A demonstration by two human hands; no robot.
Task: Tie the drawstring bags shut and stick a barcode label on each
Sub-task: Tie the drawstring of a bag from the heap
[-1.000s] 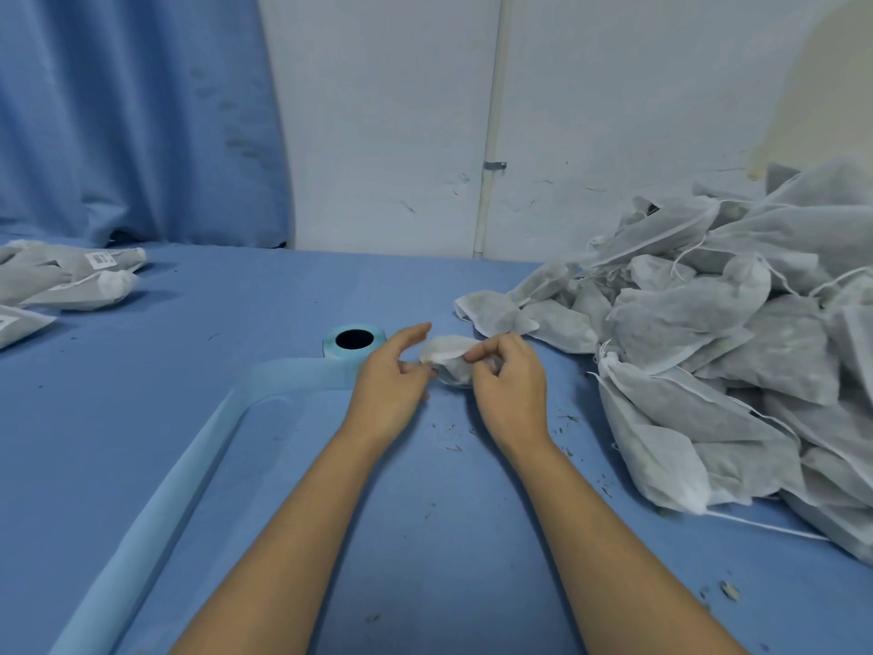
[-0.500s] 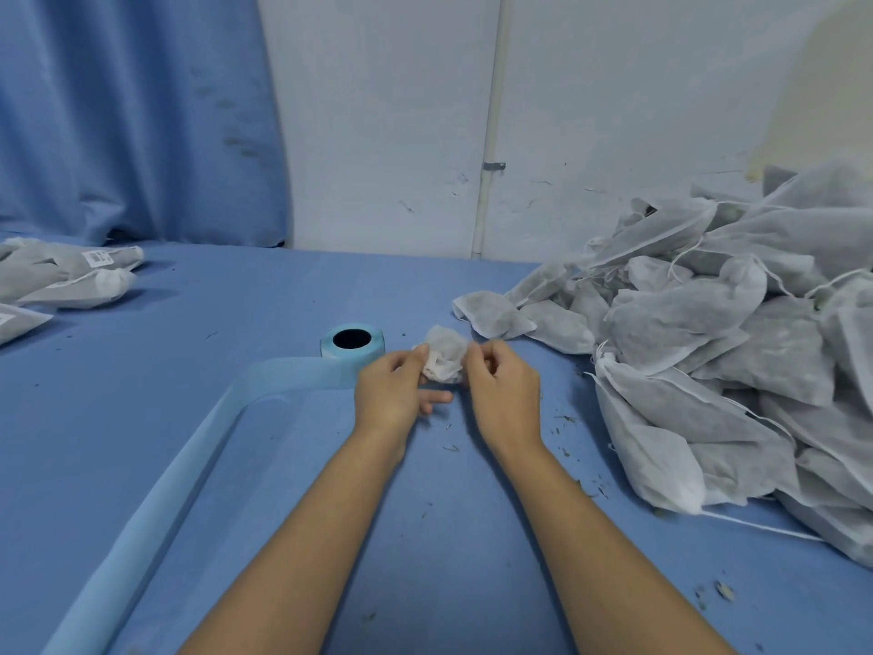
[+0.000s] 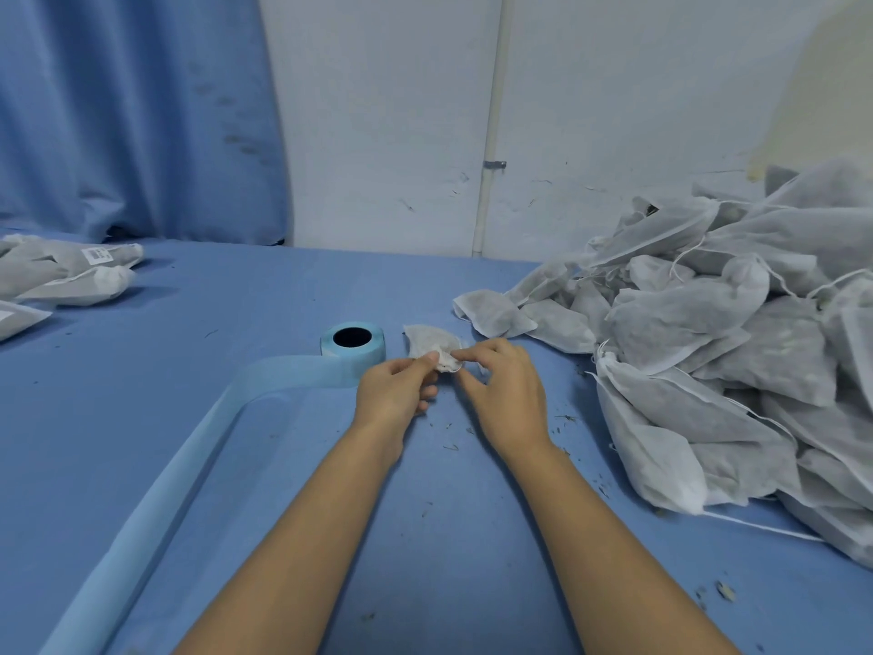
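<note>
The left hand (image 3: pixel 397 392) and right hand (image 3: pixel 508 394) sit close together. Both pinch a small white non-woven drawstring bag (image 3: pixel 430 342).

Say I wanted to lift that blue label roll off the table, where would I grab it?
Probably from above, pinching the blue label roll across its round outer wall: it stands on its flat end, hole upward. Its loose strip trails off to the left, so come in from the far side, clear of the left hand beside it.
</note>
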